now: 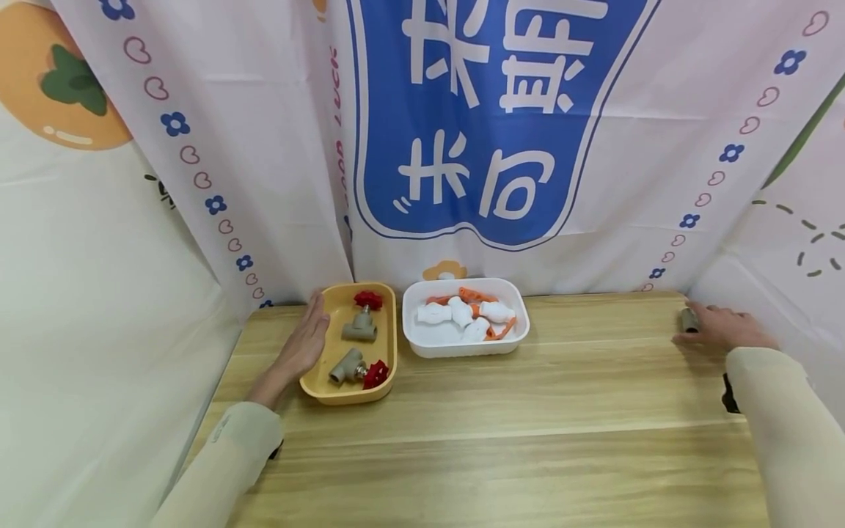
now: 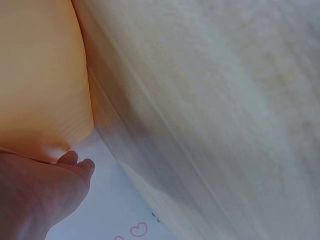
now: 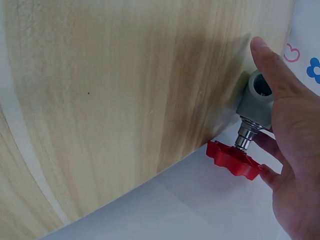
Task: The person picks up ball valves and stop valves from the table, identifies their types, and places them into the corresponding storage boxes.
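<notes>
On the left, my left hand [image 1: 304, 341] lies along the left rim of a yellow tray [image 1: 345, 400], its fingers straight. The left wrist view shows that hand [image 2: 45, 185] against the tray's outer wall [image 2: 40, 70]. Two grey valves with red handwheels lie inside, one valve [image 1: 359, 328] behind the other valve [image 1: 348, 365]. At the table's far right corner, my right hand [image 1: 729, 326] spreads around another grey valve [image 1: 689, 320]. In the right wrist view, the thumb stretches past the valve's grey body [image 3: 252, 107], with other fingertips at its red handwheel [image 3: 232, 160].
A white tray [image 1: 462, 350] stands right of the yellow one, holding several white fittings [image 1: 434, 314] with orange handles [image 1: 472, 295]. Both trays sit near the back edge of the wooden table [image 1: 475, 440]. Printed cloth [image 1: 594, 257] hangs behind and on both sides.
</notes>
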Tool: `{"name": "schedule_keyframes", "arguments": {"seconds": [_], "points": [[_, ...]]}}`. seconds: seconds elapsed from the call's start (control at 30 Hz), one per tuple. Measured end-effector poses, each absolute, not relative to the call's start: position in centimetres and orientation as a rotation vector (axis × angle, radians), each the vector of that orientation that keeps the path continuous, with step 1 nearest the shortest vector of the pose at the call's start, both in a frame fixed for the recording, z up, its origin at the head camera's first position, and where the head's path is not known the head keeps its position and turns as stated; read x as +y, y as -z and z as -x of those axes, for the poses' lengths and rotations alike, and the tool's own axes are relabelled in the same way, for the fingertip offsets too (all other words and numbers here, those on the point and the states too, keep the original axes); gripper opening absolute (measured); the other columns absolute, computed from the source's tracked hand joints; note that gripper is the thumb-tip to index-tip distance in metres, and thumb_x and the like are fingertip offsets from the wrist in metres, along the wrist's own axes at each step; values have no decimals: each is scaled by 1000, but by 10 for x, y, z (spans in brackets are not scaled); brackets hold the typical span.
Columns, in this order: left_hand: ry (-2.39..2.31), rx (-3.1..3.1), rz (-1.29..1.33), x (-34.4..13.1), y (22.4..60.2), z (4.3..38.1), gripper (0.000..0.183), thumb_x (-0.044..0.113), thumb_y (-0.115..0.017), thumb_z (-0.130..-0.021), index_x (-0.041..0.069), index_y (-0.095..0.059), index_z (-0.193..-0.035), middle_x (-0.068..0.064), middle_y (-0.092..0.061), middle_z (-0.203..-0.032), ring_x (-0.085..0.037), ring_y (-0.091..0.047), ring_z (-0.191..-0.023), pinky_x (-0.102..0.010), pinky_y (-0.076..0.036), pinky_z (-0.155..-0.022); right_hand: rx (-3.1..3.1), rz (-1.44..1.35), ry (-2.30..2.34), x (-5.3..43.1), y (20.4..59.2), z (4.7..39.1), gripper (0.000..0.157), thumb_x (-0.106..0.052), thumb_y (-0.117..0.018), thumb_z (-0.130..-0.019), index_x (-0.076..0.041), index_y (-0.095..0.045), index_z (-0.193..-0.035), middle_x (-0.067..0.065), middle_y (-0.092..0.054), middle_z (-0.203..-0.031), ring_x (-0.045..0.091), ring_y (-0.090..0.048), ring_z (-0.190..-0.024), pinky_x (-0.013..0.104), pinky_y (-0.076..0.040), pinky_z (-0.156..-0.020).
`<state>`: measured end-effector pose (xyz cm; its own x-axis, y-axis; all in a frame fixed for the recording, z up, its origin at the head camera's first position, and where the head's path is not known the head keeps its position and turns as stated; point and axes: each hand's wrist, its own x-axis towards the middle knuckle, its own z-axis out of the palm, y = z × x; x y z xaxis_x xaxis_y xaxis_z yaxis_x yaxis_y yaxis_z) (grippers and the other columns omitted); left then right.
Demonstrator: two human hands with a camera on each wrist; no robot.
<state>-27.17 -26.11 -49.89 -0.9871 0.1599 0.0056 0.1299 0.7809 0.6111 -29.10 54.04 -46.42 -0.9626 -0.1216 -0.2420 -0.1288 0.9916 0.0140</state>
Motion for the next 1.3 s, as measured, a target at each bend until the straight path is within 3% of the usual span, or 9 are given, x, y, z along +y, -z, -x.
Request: {"name": "schedule_keyframes", "arguments": {"seconds": [0.57,1.0,1.3], "points": [[-999,2913,-242,-260,499,272,70,49,-6,-114,6,8,-168,-12,14,-177,-34,8,-164,-58,-3,-131,2981,215,62,546,483,284,88,-51,-68,-100,16,-38,-149,48,-47,-140,67,-47,-126,82,-32,-101],[-993,2910,-236,-261,500,272,71,51,-5,-114,7,9,-168,-11,15,-177,-34,9,-163,-57,-2,-131,3016,171,216,550,490,278,95,-59,-72,-95,14,-40,-147,45,-50,-137,64,-48,-126,79,-28,-95],[-1004,2903,-238,-260,498,272,70,49,-5,-114,6,9,-168,-11,15,-177,-33,10,-163,-57,-2,-131,3036,174,219,546,487,276,91,-56,-74,-95,16,-44,-142,46,-53,-135,60,-55,-118,78,-31,-90]]}}
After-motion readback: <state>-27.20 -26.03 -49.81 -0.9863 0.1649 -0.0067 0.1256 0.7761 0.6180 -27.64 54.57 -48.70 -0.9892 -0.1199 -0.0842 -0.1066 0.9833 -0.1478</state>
